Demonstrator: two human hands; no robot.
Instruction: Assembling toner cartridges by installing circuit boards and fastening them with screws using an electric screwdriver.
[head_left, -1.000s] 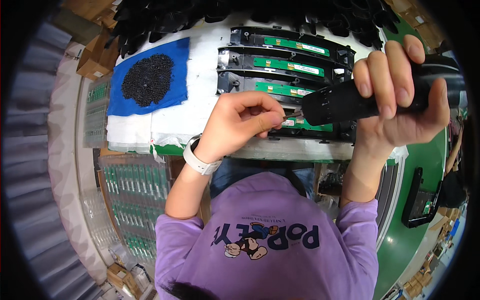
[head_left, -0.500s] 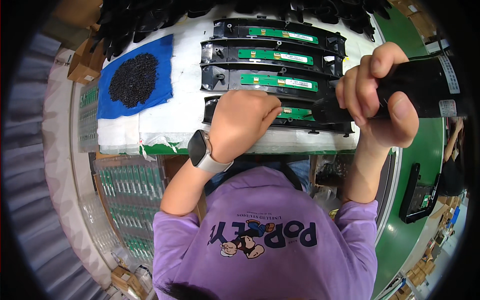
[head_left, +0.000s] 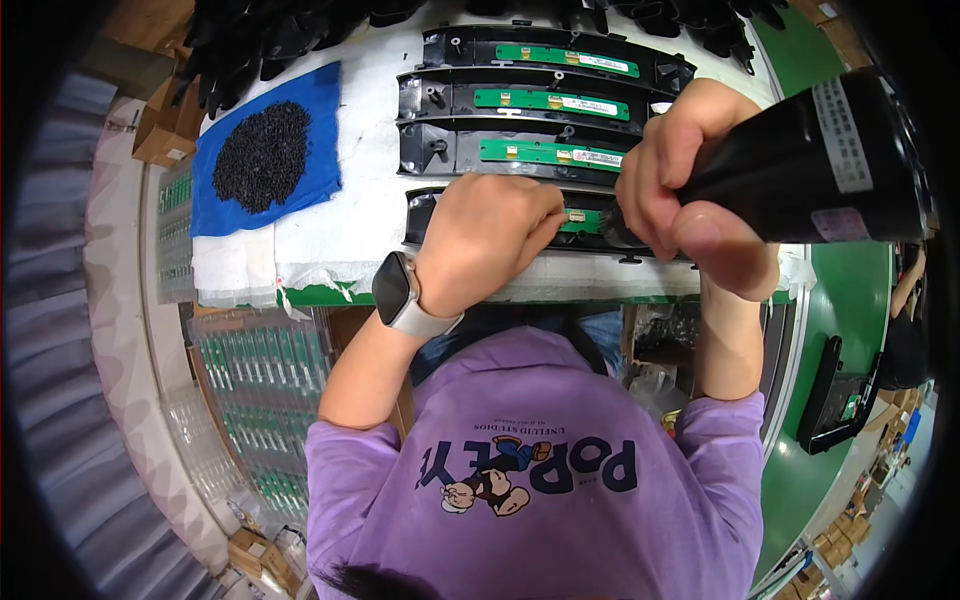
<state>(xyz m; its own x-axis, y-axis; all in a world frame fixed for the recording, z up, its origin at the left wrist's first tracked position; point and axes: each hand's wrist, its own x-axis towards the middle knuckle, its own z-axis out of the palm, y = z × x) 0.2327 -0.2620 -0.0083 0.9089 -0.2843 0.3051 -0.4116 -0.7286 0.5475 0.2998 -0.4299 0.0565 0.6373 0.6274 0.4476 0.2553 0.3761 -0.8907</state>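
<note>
My left hand [head_left: 490, 245] pinched at the green board [head_left: 580, 218] in the nearest black housing [head_left: 430, 215] on the white surface [head_left: 350, 200]. My right hand [head_left: 690, 190] clenched the black driver [head_left: 810, 165], white label on its barrel. Three housings [head_left: 440, 150] beyond appeared boarded; this one remained. Screws [head_left: 262, 155] lay on a blue cloth [head_left: 310, 100], cardboard boxes [head_left: 160, 135] left.

Bare white mat [head_left: 365, 215] left of trays [head_left: 545, 95] gives passage; screw pile [head_left: 262, 155] and, probably, black parts [head_left: 240, 40] block far-left corner.
</note>
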